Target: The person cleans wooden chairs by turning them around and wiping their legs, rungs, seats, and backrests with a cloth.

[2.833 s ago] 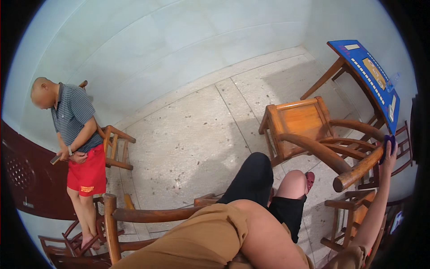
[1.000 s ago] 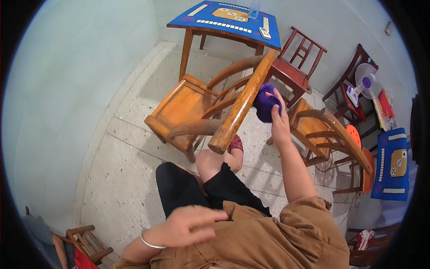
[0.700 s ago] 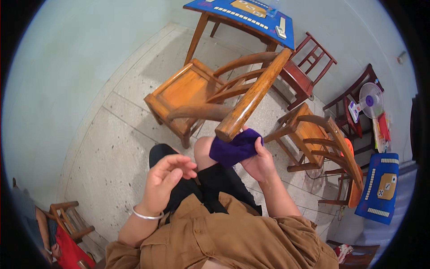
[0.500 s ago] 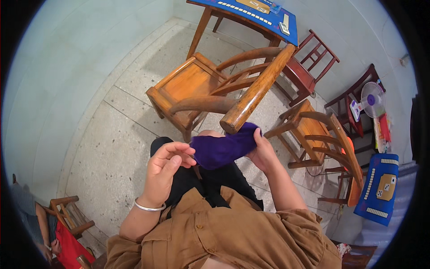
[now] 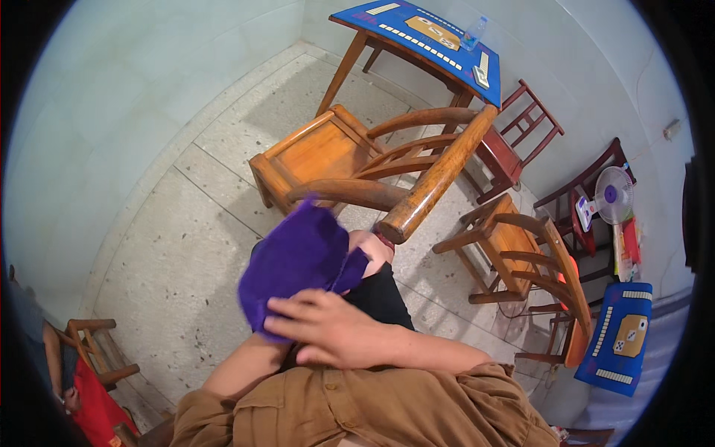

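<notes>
We've got the right grip [image 5: 320, 328] at the lower edge of the purple cloth [image 5: 298, 253], fingers spread and a bit blurred. It's touching fabric, but we can't tell whether it's pinching any. Left forearm [image 5: 249, 365] runs up under the cloth; left grip is hidden behind it, so we can't read its state. Cloth hangs spread out just ahead of the right grip, slightly to its left.

Dark shorts [image 5: 380, 305] sit right beside that grip. Ahead-right of it, past the cloth, we see a wooden chair [image 5: 324, 156]; the near end of its thick round top rail [image 5: 439, 175] comes close to the cloth. Further ahead-right: bench [image 5: 346, 73] with a blue mat [image 5: 434, 33] and a clear bottle [image 5: 473, 33], plus a red-brown chair [image 5: 503, 153] beside it. Well right of the grip: second wooden chair [image 5: 514, 242], fan [image 5: 614, 195], another blue mat [image 5: 618, 335]. Far left of the grip: someone in red shorts [image 5: 97, 402] by a wooden seat frame [image 5: 97, 350].
</notes>
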The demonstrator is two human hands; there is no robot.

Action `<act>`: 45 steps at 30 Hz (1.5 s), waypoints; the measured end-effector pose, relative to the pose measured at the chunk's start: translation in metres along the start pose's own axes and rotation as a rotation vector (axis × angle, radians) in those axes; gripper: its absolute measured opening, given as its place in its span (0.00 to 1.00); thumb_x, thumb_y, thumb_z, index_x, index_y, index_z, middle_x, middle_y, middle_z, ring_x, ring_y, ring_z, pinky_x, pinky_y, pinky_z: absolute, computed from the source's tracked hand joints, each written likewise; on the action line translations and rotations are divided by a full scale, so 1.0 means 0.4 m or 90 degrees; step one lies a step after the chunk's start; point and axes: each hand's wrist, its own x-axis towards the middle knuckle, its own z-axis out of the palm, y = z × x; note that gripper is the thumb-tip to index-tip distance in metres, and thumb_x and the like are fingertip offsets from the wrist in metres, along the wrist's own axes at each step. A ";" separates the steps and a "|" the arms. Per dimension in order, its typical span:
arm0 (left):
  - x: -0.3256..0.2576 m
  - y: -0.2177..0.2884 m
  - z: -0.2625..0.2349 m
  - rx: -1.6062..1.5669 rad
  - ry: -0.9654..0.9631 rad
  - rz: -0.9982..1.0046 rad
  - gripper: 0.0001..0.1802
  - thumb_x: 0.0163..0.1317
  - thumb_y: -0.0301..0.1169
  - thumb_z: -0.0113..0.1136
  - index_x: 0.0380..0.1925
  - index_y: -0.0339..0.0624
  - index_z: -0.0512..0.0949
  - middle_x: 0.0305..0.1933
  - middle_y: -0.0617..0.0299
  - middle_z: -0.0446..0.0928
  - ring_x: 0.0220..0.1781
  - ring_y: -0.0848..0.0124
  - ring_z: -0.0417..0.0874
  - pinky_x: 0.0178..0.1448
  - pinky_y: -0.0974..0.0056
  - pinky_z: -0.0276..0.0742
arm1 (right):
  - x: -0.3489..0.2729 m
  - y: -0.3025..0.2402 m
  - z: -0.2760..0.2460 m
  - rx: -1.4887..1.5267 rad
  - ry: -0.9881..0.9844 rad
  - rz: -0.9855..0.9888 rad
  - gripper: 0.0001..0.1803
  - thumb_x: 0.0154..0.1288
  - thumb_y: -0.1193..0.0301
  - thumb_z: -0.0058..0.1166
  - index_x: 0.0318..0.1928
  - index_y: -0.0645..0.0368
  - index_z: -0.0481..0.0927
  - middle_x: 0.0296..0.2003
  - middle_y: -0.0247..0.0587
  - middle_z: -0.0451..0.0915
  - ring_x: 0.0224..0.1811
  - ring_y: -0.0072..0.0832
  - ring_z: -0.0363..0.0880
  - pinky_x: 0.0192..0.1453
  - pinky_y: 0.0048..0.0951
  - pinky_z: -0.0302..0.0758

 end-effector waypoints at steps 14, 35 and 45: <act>0.246 0.266 -0.016 0.497 -0.069 0.299 0.03 0.45 0.24 0.52 0.21 0.43 0.75 0.19 0.56 0.70 0.31 0.58 0.77 0.32 0.60 0.71 | -0.092 0.357 -0.595 -0.274 0.584 0.354 0.13 0.66 0.66 0.47 0.45 0.58 0.80 0.41 0.44 0.80 0.51 0.34 0.74 0.58 0.35 0.66; 0.454 0.193 0.127 0.311 -0.639 0.311 0.11 0.46 0.32 0.60 0.32 0.45 0.77 0.30 0.59 0.78 0.34 0.61 0.81 0.37 0.62 0.76 | -0.123 0.416 -0.583 -0.334 0.436 0.432 0.20 0.67 0.60 0.38 0.31 0.55 0.83 0.27 0.32 0.76 0.45 0.30 0.68 0.59 0.36 0.54; 0.450 0.242 0.156 0.286 -0.941 0.181 0.22 0.44 0.37 0.64 0.41 0.42 0.76 0.34 0.56 0.78 0.38 0.58 0.81 0.41 0.61 0.78 | -0.153 0.431 -0.590 -0.291 0.454 0.437 0.18 0.65 0.61 0.42 0.32 0.58 0.83 0.26 0.35 0.77 0.40 0.31 0.71 0.52 0.35 0.62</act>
